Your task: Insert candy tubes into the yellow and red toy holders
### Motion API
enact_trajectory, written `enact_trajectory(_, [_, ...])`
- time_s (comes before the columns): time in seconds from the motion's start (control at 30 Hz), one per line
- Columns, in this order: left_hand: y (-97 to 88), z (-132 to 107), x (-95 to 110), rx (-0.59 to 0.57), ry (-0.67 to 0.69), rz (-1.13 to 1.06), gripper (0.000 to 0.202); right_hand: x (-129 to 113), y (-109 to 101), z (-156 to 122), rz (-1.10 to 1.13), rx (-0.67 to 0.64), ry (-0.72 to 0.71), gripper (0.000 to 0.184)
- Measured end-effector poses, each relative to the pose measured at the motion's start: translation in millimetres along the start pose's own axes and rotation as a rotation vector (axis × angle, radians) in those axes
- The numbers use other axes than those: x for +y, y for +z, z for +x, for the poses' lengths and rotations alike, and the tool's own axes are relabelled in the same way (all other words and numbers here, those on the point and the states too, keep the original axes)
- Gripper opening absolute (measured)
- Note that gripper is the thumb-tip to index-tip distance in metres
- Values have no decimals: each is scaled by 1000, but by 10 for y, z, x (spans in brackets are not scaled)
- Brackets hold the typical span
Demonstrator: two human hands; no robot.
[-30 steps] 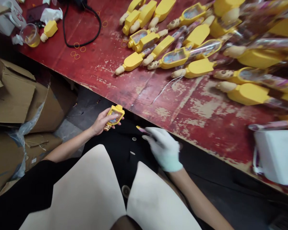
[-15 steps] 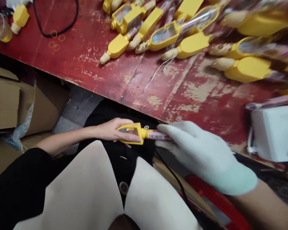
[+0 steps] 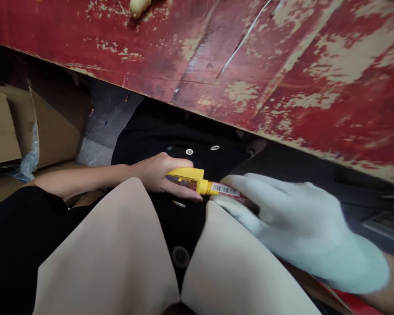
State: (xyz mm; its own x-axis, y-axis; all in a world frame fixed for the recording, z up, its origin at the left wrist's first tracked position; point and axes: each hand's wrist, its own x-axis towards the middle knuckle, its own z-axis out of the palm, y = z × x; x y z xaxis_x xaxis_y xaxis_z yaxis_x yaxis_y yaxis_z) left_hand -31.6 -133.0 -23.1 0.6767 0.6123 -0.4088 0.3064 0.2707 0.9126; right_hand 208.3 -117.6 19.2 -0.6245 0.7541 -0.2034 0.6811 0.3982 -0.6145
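Our left hand wraps its fingers closely around a yellow plastic case, and our right hand, in a pale glove, pinches with narrow gloved fingertips a tube with a barcode label, whose end meets the neck of the case. So the two pieces are joined together above our dark garment, just below the edge of the worn red table. At left stand cardboard boxes with clear plastic sheet, and we see nothing in the way of the hands.
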Motion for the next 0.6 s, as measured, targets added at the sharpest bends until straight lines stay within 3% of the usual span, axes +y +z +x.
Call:
enact_trajectory(0.17, [-22,50,31,213,-31,788,48,85,133,156,505,-277,477,65])
enact_trajectory(0.23, [-105,99,15,233,-14,919,47,182,163,236,557,-310,472,64])
enact_trajectory(0.33, [-254,140,30,234,12,876,52,262,108,297,331,-150,243,62])
enact_trajectory(0.4, [-309,131,73,230,58,858,55,247,45,280,270,-93,163,61])
enact_trajectory(0.47, [-311,110,116,259,117,925,54,205,20,236,384,-147,204,59])
enact_trajectory(0.6, [-284,155,141,311,201,1220,48,200,113,243,977,-386,505,57])
